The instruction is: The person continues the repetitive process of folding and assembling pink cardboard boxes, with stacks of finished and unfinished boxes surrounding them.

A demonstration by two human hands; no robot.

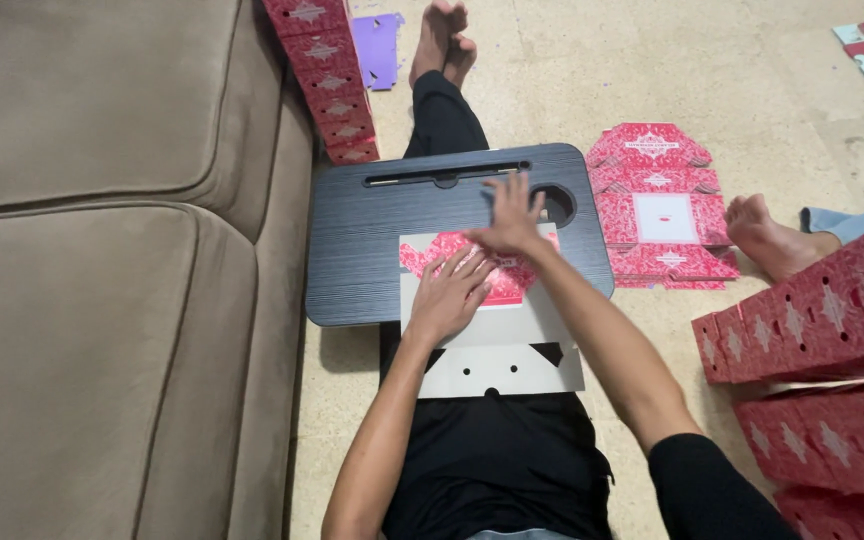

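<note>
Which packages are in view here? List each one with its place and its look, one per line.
Flat box blank: on lap tray under both hands, red pattern, grey underside.
Unfolded blank: floor right of tray, red, white window.
Folded boxes: stacked far right, red.
Box row: against sofa, red.
Purple blank: floor, top.

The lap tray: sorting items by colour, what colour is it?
The lap tray is black with fine streaks, shown in the head view.

A beige sofa (102,250) is set along the left, red boxes (327,75) stacked against it. Flat red blanks (657,205) are laid on the floor (572,60); folded boxes (822,380) are piled at right.
</note>
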